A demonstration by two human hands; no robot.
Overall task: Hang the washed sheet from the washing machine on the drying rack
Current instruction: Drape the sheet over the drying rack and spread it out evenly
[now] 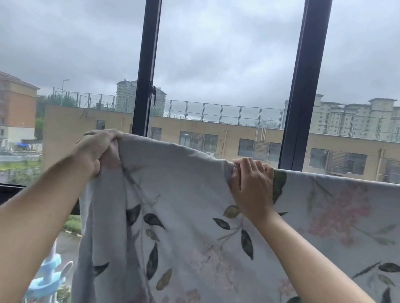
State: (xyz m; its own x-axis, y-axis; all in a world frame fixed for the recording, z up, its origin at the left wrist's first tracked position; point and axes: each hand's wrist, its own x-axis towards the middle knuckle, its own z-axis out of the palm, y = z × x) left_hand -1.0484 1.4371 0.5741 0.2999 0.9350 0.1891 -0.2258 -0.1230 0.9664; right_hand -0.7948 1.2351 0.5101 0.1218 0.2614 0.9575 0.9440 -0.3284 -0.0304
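Out past the dark window post (147, 56) I see a heavy grey sky (229, 44) and a long yellow building (244, 136) with a fenced roof. The sheet (187, 223) (pale grey-blue, printed with dark leaves and pink blossoms) hangs below and to the right of that post. Its top edge runs level out to the right border of my view, and the cloth covers whatever carries it there.

The left hand (96, 151) sits just below the foot of the post and slightly left of it. Its grip is closed on a bunched end of the sheet, with the fabric gathered in the fist and held high. The right hand (252, 185) is well to the right of the post, fingers curled over the top edge, its grip holding a fold of the sheet. Between the two hands the edge slopes gently down towards the right.

Far below the post and to its left, past the left forearm, a light blue plastic thing (45, 275) shows. I cannot tell what it is.
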